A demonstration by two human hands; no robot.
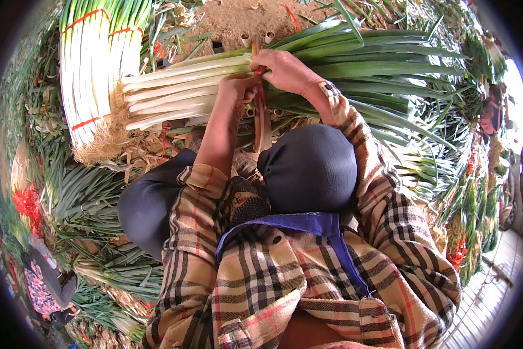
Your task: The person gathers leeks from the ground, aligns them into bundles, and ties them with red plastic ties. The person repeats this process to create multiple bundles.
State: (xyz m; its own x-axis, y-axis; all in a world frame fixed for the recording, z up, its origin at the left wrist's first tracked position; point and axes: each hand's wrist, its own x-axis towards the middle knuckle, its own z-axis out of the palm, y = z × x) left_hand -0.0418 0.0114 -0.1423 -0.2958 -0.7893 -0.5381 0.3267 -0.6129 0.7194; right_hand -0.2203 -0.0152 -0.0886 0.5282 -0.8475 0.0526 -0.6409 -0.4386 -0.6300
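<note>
A bundle of long green onions [178, 87] lies across in front of me, roots to the left and green leaves [375, 70] to the right. Around its middle runs a red tie [262, 94] beside a brown strap [258, 126]. My left hand [238, 89] pinches at the tie from the near side, its fingertips partly hidden. Just above it, my right hand [285, 70] has its thumb and fingers closed on the tie at the top of the bundle. Short pipe posts [269, 37] stand at the bundle's far and near sides.
Tied bundles of green onions [100, 65] are stacked at the upper left, bound with red bands. Loose onions [86, 192] cover the ground at left and right. Red ties [28, 205] hang at the left. Another person [47, 283] is at lower left. My knees [309, 168] are close below.
</note>
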